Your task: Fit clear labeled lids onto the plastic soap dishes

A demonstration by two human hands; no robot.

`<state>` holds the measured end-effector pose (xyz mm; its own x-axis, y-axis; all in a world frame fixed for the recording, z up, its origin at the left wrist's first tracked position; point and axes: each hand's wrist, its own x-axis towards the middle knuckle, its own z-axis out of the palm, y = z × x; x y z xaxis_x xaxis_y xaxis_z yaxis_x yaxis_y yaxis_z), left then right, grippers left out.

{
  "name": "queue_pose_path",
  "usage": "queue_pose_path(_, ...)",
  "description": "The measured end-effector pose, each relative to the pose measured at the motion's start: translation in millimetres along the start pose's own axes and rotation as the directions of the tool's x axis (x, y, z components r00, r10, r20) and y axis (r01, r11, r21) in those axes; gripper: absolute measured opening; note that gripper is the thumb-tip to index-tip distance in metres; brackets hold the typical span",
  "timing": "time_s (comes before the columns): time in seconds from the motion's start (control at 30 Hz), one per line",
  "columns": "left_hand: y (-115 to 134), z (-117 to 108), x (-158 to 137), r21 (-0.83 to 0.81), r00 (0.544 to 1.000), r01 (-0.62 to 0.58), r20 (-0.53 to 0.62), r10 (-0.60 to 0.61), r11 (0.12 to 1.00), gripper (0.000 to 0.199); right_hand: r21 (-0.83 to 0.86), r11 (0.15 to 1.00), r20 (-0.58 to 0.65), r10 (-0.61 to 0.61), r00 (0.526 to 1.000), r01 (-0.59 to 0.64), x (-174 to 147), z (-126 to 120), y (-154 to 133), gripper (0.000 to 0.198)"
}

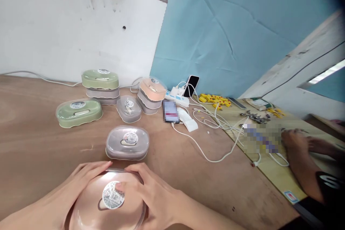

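Observation:
A pink oval box [90,214] with a clear lid and a round silver-white label lies at the bottom of the view, its near end cut off by the frame. My left hand [87,176] curves along its left side, fingers stretched over the far left rim. From the right, my right hand [155,196] grips the same box, with its thumb on the label and its fingers around the far edge and side. Just beyond my fingers sits a grey-purple lidded box [141,143] of like shape, touched by neither hand.
Behind stand a single green box [88,115], a small grey box [128,115], a green-topped stack [99,82] and a peach-topped stack [152,91]. Phones, a power strip [176,97] and white cables [207,158] lie rightward. Another person's hand [296,143] works at the right table.

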<state>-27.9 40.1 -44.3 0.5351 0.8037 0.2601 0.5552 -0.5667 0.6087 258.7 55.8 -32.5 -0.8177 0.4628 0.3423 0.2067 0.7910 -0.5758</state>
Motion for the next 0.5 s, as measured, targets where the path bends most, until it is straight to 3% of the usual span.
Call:
queue_pose_path(0.17, -7.7, 1.0, -6.1, -0.151, 0.989, -0.044, 0.130, 0.064, 0.988, 0.107, -0.059, 0.998, 0.105, -0.032, 0.994, 0.039, 2.9, -12.3, -6.7, 0.090)
queue_pose_path(0.33, -0.7, 1.9, -0.6, -0.206, 0.994, 0.013, 0.109, 0.009, 0.978, 0.105, -0.058, 0.998, 0.112, -0.005, 0.994, 0.012, 7.3, -22.0, -11.3, 0.072)
queue_pose_path(0.5, 3.6, -0.7, -1.1, -0.225, 0.989, -0.014, 0.141, 0.047, 0.974, 0.101, -0.066, 0.998, 0.122, 0.023, 0.992, -0.015, 8.3, -22.1, -13.7, 0.065)
